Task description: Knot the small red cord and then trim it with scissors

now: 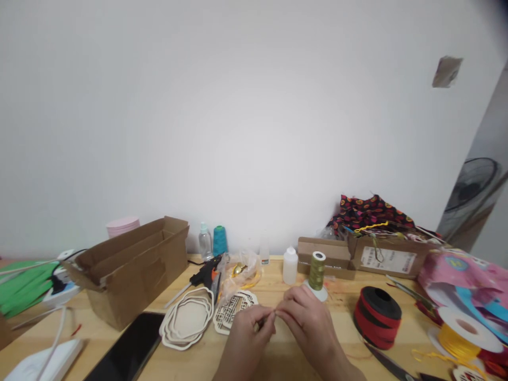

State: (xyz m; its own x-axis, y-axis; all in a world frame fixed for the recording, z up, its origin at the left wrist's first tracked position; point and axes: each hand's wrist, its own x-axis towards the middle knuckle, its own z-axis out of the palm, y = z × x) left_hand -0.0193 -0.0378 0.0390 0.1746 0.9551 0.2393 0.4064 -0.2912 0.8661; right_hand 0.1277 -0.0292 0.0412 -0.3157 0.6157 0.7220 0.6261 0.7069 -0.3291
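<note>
My left hand (251, 334) and my right hand (305, 324) meet over the front middle of the table, fingertips almost touching. Both are closed in a pinch on something tiny, too small to name. Just behind the left hand lies a wooden lattice cutout (230, 313). Left of it rests a stack of pale wooden scalloped frames (187, 319). A spool of olive green thread (317, 272) stands upright behind the right hand, with a white squeeze bottle (290, 266) beside it.
At left are a long cardboard box (138, 275), a black phone (126, 349) and a glue gun (204, 275). To the right stand a red and black ribbon roll (378, 317), a yellow cord spool (460, 338), scissors (389, 362) and a cardboard box (391, 257) heaped with fabric.
</note>
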